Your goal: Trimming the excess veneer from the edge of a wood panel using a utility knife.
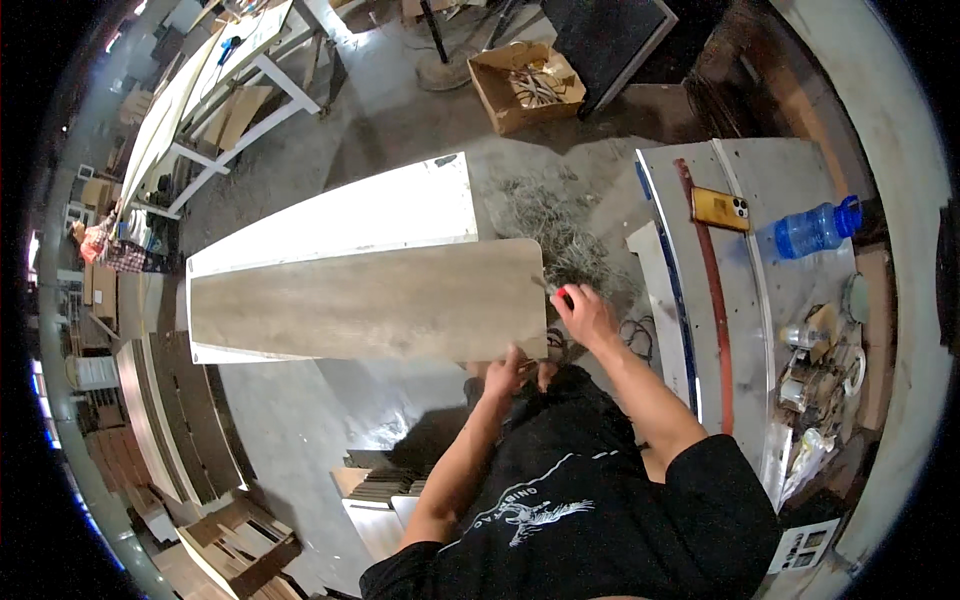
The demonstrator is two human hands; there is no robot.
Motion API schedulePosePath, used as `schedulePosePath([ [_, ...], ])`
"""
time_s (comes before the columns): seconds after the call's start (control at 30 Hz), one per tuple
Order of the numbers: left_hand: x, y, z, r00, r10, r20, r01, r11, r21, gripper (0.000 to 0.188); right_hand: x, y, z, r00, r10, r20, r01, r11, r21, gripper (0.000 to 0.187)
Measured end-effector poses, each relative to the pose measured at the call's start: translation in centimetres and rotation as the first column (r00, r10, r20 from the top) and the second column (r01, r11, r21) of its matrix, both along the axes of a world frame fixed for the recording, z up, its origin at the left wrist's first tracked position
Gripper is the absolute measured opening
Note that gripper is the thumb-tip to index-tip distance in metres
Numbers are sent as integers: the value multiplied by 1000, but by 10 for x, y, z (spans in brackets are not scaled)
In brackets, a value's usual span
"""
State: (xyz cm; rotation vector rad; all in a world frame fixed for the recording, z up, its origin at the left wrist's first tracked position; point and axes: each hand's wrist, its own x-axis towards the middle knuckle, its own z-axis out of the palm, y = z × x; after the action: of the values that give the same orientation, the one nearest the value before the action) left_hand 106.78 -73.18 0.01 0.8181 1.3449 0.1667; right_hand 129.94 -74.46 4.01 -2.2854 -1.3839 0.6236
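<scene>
A long wood-grain board (370, 300) with rounded right corners lies across a white panel (400, 205), its right end toward me. At the near edge by that end, my left hand (505, 373) is closed on the board, thumb on top and fingers below the edge. My right hand (590, 318) is closed round a small red-handled tool (561, 292), held at the board's right end. The tool's tip is too small to make out.
Curly thin shavings (555, 225) cover the floor beyond the board. On my right, a metal-topped bench (690, 270) carries a yellow phone (720, 208), a blue water bottle (815, 230) and clutter. A cardboard box (500, 110) stands at the back; stacked boards (170, 420) are at left.
</scene>
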Motion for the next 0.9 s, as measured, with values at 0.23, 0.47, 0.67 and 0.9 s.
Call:
schedulePosePath([
  [0.23, 11, -5, 23, 994, 43, 96, -35, 996, -78, 58, 45, 65, -1, 999, 29, 23, -31, 995, 91, 48],
  [0.47, 7, -7, 4, 994, -92, 57, 90, 995, 35, 52, 62, 63, 0, 990, 33, -137, -15, 991, 130, 49],
  [0.67, -3, 0, -2, 981, 178, 70, -173, 982, -78, 49, 68, 106, 10, 955, -66, -289, 124, 974, 188, 46],
  [0.9, -83, 18, -3, 817, 564, 119, -563, 825, -44, 42, 32, 123, -27, 905, 80, -418, -17, 988, 153, 37],
])
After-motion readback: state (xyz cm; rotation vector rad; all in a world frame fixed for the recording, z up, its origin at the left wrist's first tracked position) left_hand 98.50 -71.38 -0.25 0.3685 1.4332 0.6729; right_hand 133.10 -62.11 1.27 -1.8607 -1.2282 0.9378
